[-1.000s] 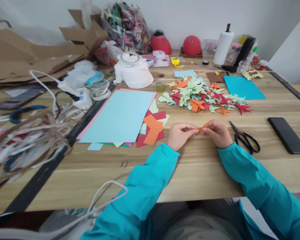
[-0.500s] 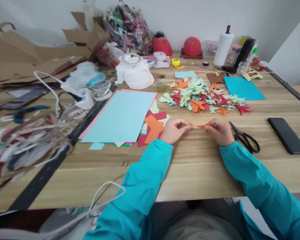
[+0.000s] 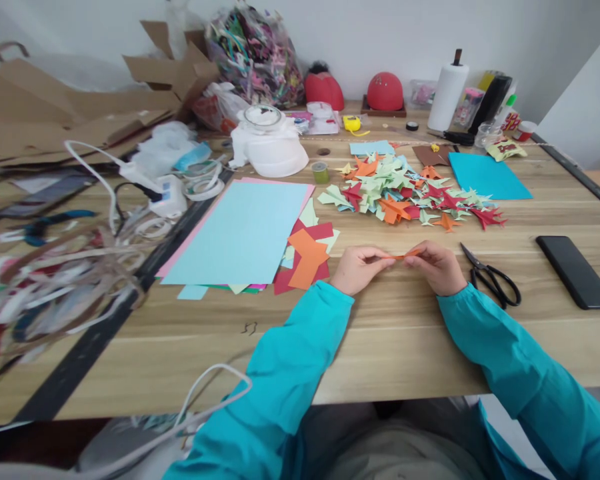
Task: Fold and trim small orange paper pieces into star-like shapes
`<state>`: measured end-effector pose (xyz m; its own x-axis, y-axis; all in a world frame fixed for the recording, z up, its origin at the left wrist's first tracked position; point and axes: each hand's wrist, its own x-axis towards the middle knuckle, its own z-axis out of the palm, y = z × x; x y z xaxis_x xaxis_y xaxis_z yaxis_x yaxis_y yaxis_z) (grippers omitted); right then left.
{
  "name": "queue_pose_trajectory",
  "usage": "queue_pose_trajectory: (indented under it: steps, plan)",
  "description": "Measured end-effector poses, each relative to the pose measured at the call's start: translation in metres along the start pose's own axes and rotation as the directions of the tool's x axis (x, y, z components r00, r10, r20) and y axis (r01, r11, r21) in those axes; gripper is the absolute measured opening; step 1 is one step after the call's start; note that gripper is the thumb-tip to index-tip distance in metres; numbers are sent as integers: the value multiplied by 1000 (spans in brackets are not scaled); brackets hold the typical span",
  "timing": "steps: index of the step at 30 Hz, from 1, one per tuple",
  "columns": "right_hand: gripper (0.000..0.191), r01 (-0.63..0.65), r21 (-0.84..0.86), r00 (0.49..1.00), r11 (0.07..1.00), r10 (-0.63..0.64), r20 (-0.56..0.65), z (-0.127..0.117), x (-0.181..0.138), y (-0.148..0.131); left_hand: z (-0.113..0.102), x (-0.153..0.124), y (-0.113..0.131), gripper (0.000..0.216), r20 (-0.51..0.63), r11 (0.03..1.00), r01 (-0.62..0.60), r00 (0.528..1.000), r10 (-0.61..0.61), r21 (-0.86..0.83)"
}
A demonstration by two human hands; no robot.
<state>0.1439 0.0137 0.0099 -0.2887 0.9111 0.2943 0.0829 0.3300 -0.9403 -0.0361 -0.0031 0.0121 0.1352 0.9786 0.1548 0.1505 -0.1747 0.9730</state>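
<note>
Between my hands is a narrow folded piece of orange paper (image 3: 401,257), held just above the wooden table (image 3: 390,353). My left hand (image 3: 359,267) pinches its left end between thumb and fingers. On the other end, my right hand (image 3: 436,265) has a closed pinch; part of the paper is hidden by the fingertips. Black-handled scissors (image 3: 493,275) lie right of my right hand. Left of my left hand are orange and red paper cut-offs (image 3: 307,260). A heap of folded paper figures (image 3: 400,187) in green, orange and red spreads beyond both hands.
A stack of coloured sheets (image 3: 240,230) lies at left, beside tangled cords and straps (image 3: 70,267). At right rests a black phone (image 3: 575,272). Farther back are a blue sheet (image 3: 490,177), a small green tub (image 3: 321,173), and a white plastic container (image 3: 270,147).
My left hand has shifted right and slightly nearer along the orange paper, so less of it shows between my hands. My right hand keeps its pinch, nearly in place.
</note>
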Motion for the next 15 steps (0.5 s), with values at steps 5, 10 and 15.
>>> queue_pose_trajectory:
  steps: [5, 10, 15]
  plan:
    - [24, -17, -1, 1000, 1000, 17, -18, -1, 0, 3, -4, 1, 4, 21, 63, 997, 54, 997, -51, -58]
    - [24, -29, 7, 1000, 1000, 29, -11, 0, 0, 3, -7, 3, 3, 29, 130, 986, 111, 987, -94, -128]
    - [26, -43, 16, 999, 999, 43, -29, -1, 2, 1, -8, 3, 2, 35, 173, 971, 136, 980, -102, -198]
